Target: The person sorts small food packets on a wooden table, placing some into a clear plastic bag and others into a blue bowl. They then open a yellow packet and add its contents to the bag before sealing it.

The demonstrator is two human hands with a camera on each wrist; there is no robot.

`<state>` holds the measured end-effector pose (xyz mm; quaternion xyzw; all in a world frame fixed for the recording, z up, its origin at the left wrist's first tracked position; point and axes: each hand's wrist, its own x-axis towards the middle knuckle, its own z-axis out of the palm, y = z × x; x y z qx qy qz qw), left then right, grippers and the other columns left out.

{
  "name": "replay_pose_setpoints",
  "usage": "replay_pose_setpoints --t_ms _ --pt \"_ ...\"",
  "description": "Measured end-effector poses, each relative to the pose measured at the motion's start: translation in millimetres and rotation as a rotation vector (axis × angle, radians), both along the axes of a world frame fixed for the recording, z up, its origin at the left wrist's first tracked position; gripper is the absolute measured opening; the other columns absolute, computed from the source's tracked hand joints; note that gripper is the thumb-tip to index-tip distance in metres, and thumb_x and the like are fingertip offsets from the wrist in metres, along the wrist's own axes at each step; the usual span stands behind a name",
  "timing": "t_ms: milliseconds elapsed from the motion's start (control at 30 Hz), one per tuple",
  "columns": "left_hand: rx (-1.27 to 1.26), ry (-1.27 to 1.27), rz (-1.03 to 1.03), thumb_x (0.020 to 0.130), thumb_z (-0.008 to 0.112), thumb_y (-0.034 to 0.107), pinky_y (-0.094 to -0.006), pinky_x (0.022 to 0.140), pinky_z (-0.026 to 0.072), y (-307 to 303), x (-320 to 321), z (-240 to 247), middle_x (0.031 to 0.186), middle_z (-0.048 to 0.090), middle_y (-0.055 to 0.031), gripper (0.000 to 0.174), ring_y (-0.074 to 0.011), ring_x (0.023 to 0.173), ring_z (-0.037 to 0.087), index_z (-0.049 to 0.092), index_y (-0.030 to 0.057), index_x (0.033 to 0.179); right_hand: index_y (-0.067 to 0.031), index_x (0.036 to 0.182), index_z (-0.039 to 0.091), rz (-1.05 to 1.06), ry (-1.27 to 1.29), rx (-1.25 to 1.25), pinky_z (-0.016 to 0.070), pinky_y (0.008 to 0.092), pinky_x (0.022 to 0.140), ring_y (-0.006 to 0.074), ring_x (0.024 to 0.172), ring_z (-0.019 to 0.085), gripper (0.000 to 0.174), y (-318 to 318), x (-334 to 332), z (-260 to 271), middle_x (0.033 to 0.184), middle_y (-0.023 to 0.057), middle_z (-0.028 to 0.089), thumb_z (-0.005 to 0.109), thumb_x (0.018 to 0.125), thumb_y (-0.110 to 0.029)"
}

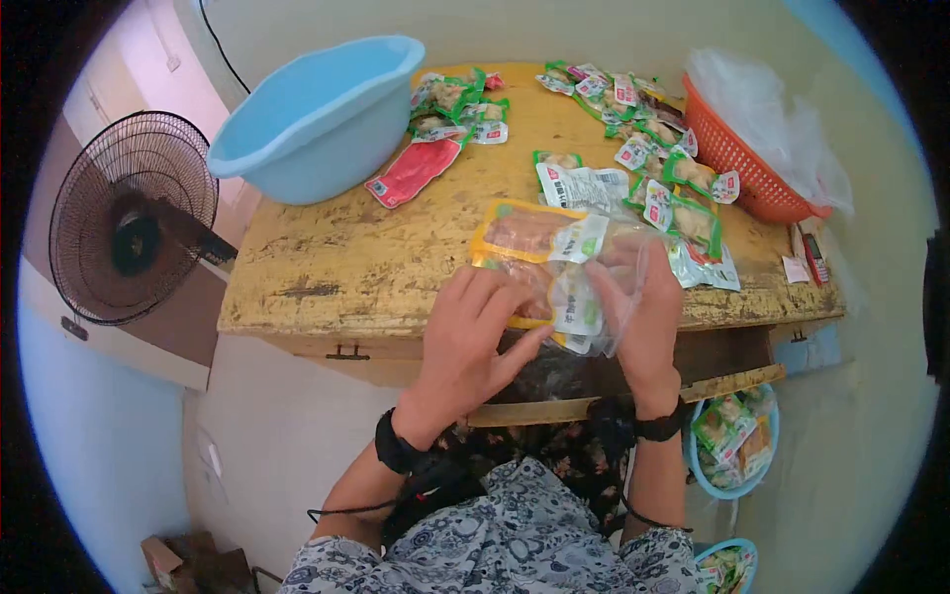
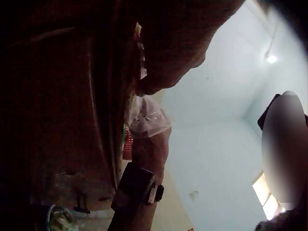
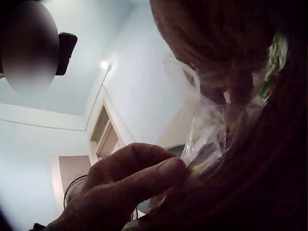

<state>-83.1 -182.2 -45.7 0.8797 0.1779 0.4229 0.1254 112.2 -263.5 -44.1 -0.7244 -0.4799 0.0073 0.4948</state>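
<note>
Over the table's front edge, both hands work at a clear plastic bag [image 1: 638, 287] with yellow-edged food packets [image 1: 524, 238] in it. The packets show brown pieces and white printed ends. My left hand [image 1: 470, 332] pinches the near left side of the bag; in the right wrist view its thumb and finger [image 3: 175, 168] meet at the plastic. My right hand [image 1: 643, 307] reaches into the bag's loose right end, thumb over the packets' white ends and fingers curled behind film. In the left wrist view, the plastic [image 2: 149, 118] drapes over that hand.
The worn yellow table [image 1: 327, 247] holds a blue basin [image 1: 307, 129], a red packet [image 1: 421, 170], several green-edged packets [image 1: 698, 223] and a red basket [image 1: 742, 163] with plastic bags. Below, a drawer [image 1: 732, 361] stands pulled out, beside a packet-filled tub [image 1: 772, 436]. A fan [image 1: 134, 218] stands left.
</note>
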Motion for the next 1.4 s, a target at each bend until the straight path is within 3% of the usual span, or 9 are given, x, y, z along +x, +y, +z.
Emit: replay_pose_setpoints --t_ms 67,167,367,567,767,867,1067,1267,1400 --pt "0.007 0.001 -0.017 0.074 0.086 0.018 -0.0429 0.082 0.0483 3.0 -2.4 -0.4 0.100 0.062 -0.0119 0.040 -0.0339 0.091 0.057 0.064 0.0061 0.105 -0.0009 0.116 0.059 0.000 -0.021 0.094 0.0552 0.0381 0.077 0.0264 0.089 0.071 0.040 0.8 -0.3 -2.5 0.097 0.0159 0.073 0.081 0.085 -0.016" --pt "-0.046 0.106 0.028 0.074 0.087 0.026 -0.0449 0.092 0.0479 2.3 -8.0 5.0 0.116 0.063 -0.0122 0.056 -0.0354 0.108 0.058 0.064 0.0062 0.121 -0.0019 0.121 0.060 0.049 0.120 0.056 0.0550 0.0364 0.079 0.0244 0.089 0.071 0.042 -10.5 1.1 -6.5 0.096 0.0139 0.073 0.079 0.086 -0.014" --pt "0.061 0.214 -0.075 0.072 0.087 0.041 -0.0518 0.118 0.0323 8.8 -0.7 18.1 0.151 0.050 -0.0120 0.090 -0.0381 0.148 0.035 0.050 0.0114 0.149 -0.0022 0.120 0.063 0.075 0.235 0.094 0.0549 0.0352 0.080 0.0224 0.090 0.071 0.036 -16.9 -2.7 -0.8 0.096 0.0129 0.073 0.074 0.087 -0.009" --pt "0.051 0.264 -0.057 0.074 0.085 0.042 -0.0535 0.119 0.0312 15.8 7.3 -0.6 0.154 0.046 -0.0129 0.086 -0.0398 0.147 0.035 0.053 0.0110 0.146 -0.0048 0.115 0.065 0.199 0.065 0.014 0.0546 0.0375 0.079 0.0277 0.086 0.071 0.032 -25.9 -13.6 0.3 0.093 0.0135 0.071 0.069 0.083 -0.006" --pt "0.072 0.350 -0.025 0.076 0.079 0.054 -0.0618 0.115 0.0289 10.4 12.8 9.2 0.153 0.046 -0.0144 0.083 -0.0408 0.148 0.033 0.057 0.0072 0.140 -0.0033 0.108 0.063 -0.011 0.010 0.016 0.0547 0.0427 0.072 0.0320 0.082 0.069 0.023 -32.3 -9.2 -5.6 0.091 0.0148 0.068 0.068 0.085 -0.007" --pt "0.061 0.389 -0.049 0.077 0.078 0.057 -0.0622 0.115 0.0287 4.9 11.3 24.6 0.153 0.046 -0.0147 0.083 -0.0416 0.147 0.034 0.057 0.0059 0.139 -0.0029 0.109 0.064 0.011 0.211 0.067 0.0543 0.0393 0.069 0.0283 0.077 0.068 0.022 -39.4 -0.4 -21.8 0.093 0.0142 0.068 0.068 0.087 -0.006" --pt "-0.070 0.352 -0.093 0.090 0.072 0.044 -0.0488 0.120 0.0296 28.5 21.5 59.1 0.147 0.053 -0.0177 0.067 -0.0381 0.147 0.037 0.055 0.0053 0.143 -0.0021 0.108 0.066 -0.064 0.204 0.245 0.0521 0.0320 0.067 0.0199 0.072 0.063 0.017 -56.0 16.5 -32.2 0.092 0.0106 0.067 0.068 0.092 -0.004" --pt "-0.167 0.321 -0.215 0.099 0.065 0.027 -0.0425 0.105 0.0459 66.7 84.1 73.7 0.135 0.063 -0.0155 0.041 -0.0302 0.125 0.059 0.064 0.0050 0.133 -0.0022 0.107 0.067 -0.085 0.315 0.251 0.0522 0.0317 0.067 0.0189 0.073 0.064 0.015 -68.7 13.8 -37.9 0.091 0.0102 0.066 0.068 0.093 -0.004" --pt "-0.360 0.398 -0.325 0.097 0.066 0.034 -0.0422 0.090 0.0523 83.4 162.5 73.1 0.114 0.071 -0.0168 0.037 -0.0277 0.104 0.068 0.073 0.0026 0.116 -0.0025 0.107 0.067 -0.037 0.355 0.240 0.0524 0.0314 0.067 0.0192 0.073 0.064 0.014 -69.3 13.9 -37.8 0.090 0.0107 0.066 0.068 0.093 -0.004"
